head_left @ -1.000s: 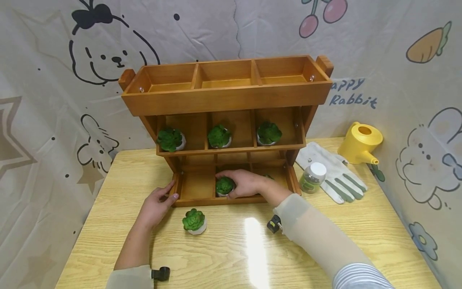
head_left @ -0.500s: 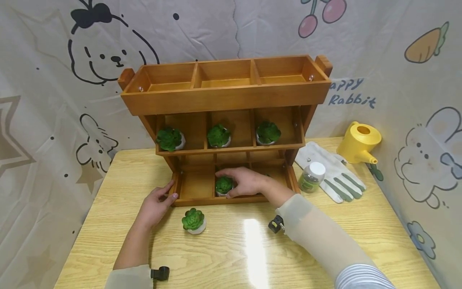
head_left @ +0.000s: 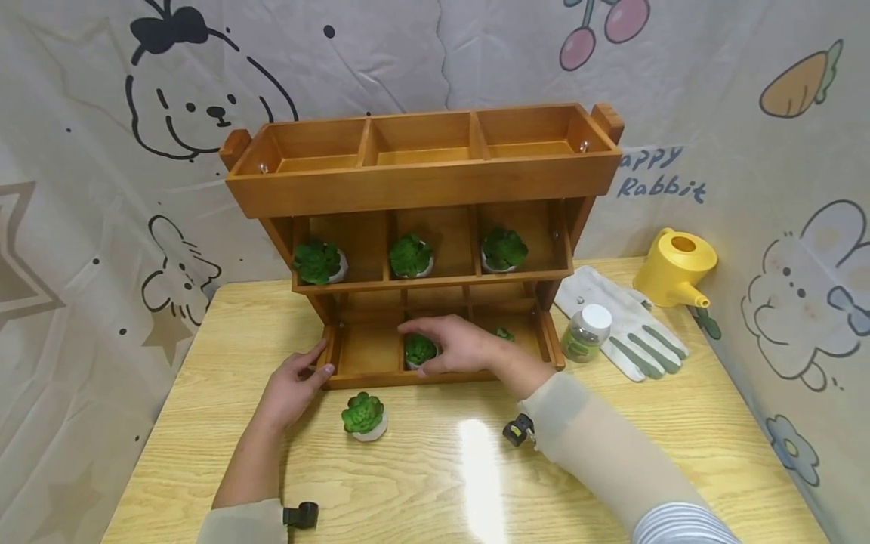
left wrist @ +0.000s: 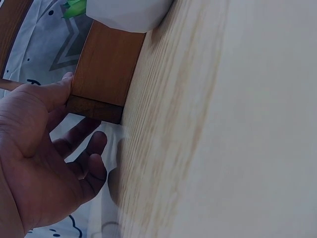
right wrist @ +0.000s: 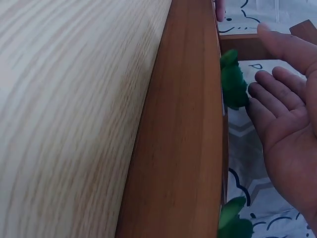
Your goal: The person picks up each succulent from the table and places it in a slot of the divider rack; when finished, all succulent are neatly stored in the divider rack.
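A three-tier wooden shelf (head_left: 421,185) stands on the table. At its lower left corner my left hand (head_left: 295,389) grips the edge, with the thumb at the front and fingers along the side. My right hand (head_left: 457,347) hovers over the lower middle compartment, fingers parted around a small potted succulent (head_left: 420,349). In the right wrist view a gap shows between most of the hand and the succulent (right wrist: 234,87). Another succulent (head_left: 504,333) in the lower right compartment is mostly hidden by that arm. One potted succulent (head_left: 364,415) sits on the table before the shelf.
Three succulents, one per compartment, fill the middle tier (head_left: 435,282). To the right lie a clear jar with a white lid (head_left: 588,332), a pair of gloves (head_left: 632,325) and a yellow watering can (head_left: 676,268). A printed cloth hangs behind.
My right hand has loosened from the succulent in the lower middle compartment and lifted slightly, with its fingers spread wider. My left hand stays on the shelf corner.
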Motion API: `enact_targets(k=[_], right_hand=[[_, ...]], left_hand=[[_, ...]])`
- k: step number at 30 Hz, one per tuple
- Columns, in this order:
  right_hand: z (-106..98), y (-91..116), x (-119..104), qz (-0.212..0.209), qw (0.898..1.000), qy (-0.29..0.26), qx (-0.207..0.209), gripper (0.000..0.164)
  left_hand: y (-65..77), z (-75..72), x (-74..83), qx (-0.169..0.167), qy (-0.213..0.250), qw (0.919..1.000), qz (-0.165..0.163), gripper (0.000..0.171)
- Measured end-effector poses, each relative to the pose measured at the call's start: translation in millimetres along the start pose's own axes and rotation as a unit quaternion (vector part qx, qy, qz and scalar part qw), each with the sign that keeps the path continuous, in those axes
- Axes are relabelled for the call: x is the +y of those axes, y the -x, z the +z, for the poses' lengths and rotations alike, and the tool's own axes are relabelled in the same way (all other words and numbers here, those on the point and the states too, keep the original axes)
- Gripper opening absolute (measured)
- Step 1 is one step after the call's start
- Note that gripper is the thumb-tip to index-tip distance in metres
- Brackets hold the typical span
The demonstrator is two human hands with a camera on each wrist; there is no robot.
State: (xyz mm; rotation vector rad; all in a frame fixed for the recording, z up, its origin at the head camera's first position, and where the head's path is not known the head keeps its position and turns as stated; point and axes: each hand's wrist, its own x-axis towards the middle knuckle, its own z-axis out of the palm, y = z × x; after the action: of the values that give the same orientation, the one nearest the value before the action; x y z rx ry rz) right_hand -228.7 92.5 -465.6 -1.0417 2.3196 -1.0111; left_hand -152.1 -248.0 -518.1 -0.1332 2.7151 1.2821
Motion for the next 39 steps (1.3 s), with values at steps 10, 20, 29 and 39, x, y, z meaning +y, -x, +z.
enact_targets(k=[10, 20, 29, 39], right_hand=[[10.2, 0.7, -12.9, -0.017, 1.000, -0.022, -0.012, 0.076], [25.0, -3.3, -20.9, -0.039, 0.998, -0.024, -0.037, 0.075], [40.3, -8.3, -25.5, -0.053, 0.994, -0.082, -0.057, 0.075], [52.7, -11.5, -28.7, -0.070, 0.993, -0.059, -0.073, 0.076]], left_hand=[[0.6, 0.7, 1.0, -0.005, -0.003, 1.0000, -0.002, 0.065], [-0.2, 0.7, 1.1, -0.005, -0.002, 1.0000, -0.004, 0.065], [0.4, 0.0, -0.3, -0.003, -0.002, 1.0000, -0.001, 0.062], [0.8, 0.2, 0.8, -0.004, -0.006, 1.0000, -0.001, 0.062]])
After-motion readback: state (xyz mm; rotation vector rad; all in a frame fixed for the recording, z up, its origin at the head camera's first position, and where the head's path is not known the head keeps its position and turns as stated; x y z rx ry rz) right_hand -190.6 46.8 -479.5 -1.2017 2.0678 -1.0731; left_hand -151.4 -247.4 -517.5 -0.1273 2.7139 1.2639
